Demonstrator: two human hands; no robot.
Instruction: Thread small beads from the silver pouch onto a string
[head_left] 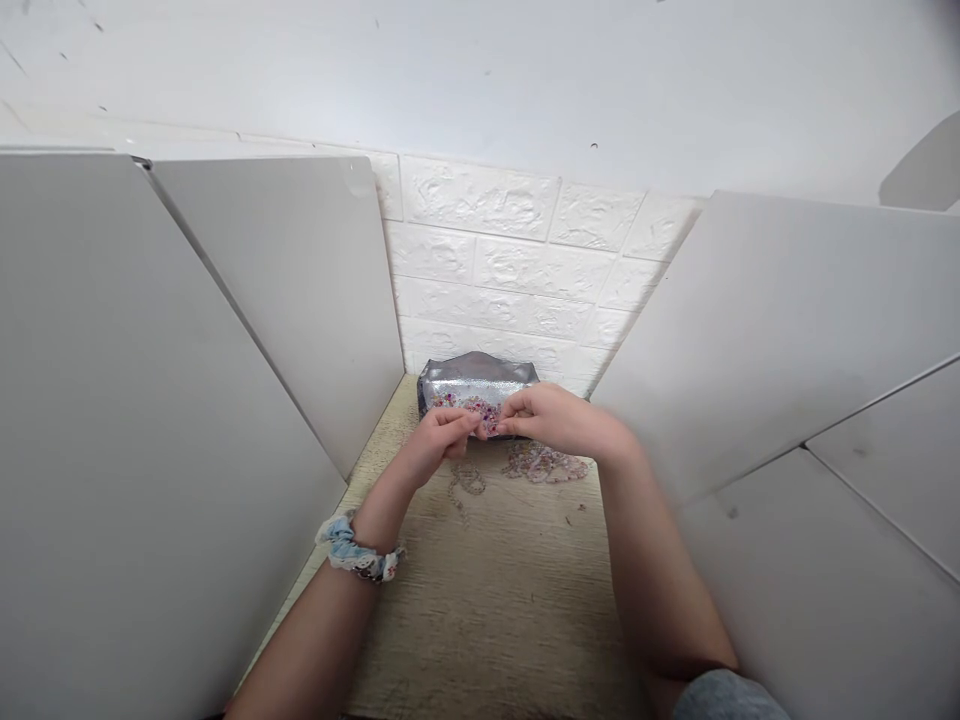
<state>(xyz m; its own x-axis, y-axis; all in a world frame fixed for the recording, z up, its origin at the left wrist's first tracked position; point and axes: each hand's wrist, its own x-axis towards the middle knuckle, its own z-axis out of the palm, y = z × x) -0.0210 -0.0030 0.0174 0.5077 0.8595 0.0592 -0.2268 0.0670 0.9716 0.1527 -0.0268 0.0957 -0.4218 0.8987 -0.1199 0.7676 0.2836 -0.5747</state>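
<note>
My left hand (444,440) is closed in a pinch, thumb against forefinger; what lies between them is too small to make out. Close by on the right, my right hand (546,415) also pinches with its fingertips, and its contents are too fine to tell. Both hands are in front of a silvery see-through pouch (480,370), which holds many small pink, purple and gold beads (448,400). A thin strand of pale beads (468,478) lies on the table below my left hand. Beneath my right hand is a heap of pinkish bead strings (546,464).
The wooden tabletop (480,620) ends at a white brick-patterned wall (510,265). Tall white panels stand close on the left (285,270) and right (780,330). A blue-and-white scrunchie (360,550) circles my left wrist.
</note>
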